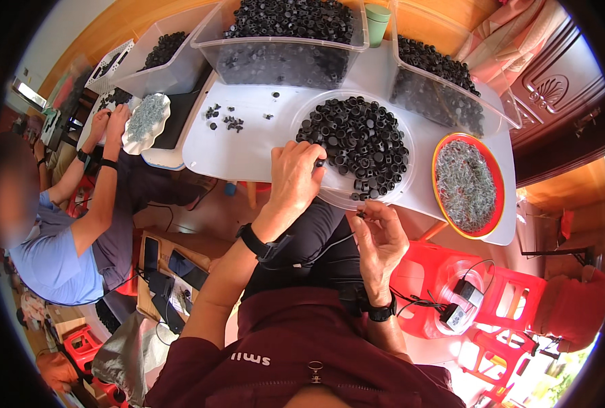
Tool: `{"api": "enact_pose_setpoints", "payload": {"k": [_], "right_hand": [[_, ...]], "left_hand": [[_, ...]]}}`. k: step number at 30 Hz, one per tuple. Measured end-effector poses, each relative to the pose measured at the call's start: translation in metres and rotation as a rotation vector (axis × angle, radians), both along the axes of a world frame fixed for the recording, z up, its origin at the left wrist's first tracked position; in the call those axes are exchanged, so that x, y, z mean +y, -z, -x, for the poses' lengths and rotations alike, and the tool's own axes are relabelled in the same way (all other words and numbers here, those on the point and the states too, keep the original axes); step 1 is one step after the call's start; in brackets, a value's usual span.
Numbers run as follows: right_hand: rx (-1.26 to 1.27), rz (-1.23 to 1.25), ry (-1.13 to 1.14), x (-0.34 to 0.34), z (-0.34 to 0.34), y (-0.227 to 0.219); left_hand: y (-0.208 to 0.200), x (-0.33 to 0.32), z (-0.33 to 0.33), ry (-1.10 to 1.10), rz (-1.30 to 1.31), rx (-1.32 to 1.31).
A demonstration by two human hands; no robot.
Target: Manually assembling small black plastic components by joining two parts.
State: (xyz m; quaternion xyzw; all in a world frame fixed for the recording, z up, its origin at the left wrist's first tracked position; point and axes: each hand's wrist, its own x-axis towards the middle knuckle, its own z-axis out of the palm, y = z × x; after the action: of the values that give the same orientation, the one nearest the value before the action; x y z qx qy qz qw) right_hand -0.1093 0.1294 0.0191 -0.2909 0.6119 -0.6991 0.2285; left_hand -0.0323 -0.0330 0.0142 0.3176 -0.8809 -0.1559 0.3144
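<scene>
White tabletop [248, 146] bears a tray [336, 195] of black caps [357, 136]. By its near edge, left hand [295, 175] grips a black piece [321, 162]; right hand [382, 234] pinches a dark part [361, 214]. Carved door [550, 92] stands right of tabletop.

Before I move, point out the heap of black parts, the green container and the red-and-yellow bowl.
Heap of black parts [353, 139]: head view, on the middle of the heap.
Green container [377, 28]: head view, on its side.
Red-and-yellow bowl [501, 187]: head view, on the right of its rim.
</scene>
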Motion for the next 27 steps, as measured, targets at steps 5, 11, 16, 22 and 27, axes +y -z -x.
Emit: {"api": "enact_pose_setpoints", "payload": {"k": [5, 11, 16, 22, 27], "right_hand": [[-0.012, 0.031, -0.032, 0.000, 0.002, 0.000], [-0.149, 0.013, -0.059, -0.002, 0.002, -0.003], [-0.306, 0.119, -0.056, -0.007, 0.000, -0.007], [-0.299, 0.088, -0.131, -0.009, 0.002, -0.008], [-0.270, 0.101, -0.157, -0.011, 0.001, -0.005]], "left_hand": [[0.006, -0.005, -0.002, 0.066, -0.065, 0.159], [-0.005, -0.001, -0.007, 0.203, -0.632, 0.510], [-0.016, 0.017, -0.033, 0.369, -1.295, 0.762], [-0.001, 0.037, -0.047, 0.395, -1.436, 0.945], [0.002, 0.043, -0.052, 0.378, -1.488, 0.947]]}}
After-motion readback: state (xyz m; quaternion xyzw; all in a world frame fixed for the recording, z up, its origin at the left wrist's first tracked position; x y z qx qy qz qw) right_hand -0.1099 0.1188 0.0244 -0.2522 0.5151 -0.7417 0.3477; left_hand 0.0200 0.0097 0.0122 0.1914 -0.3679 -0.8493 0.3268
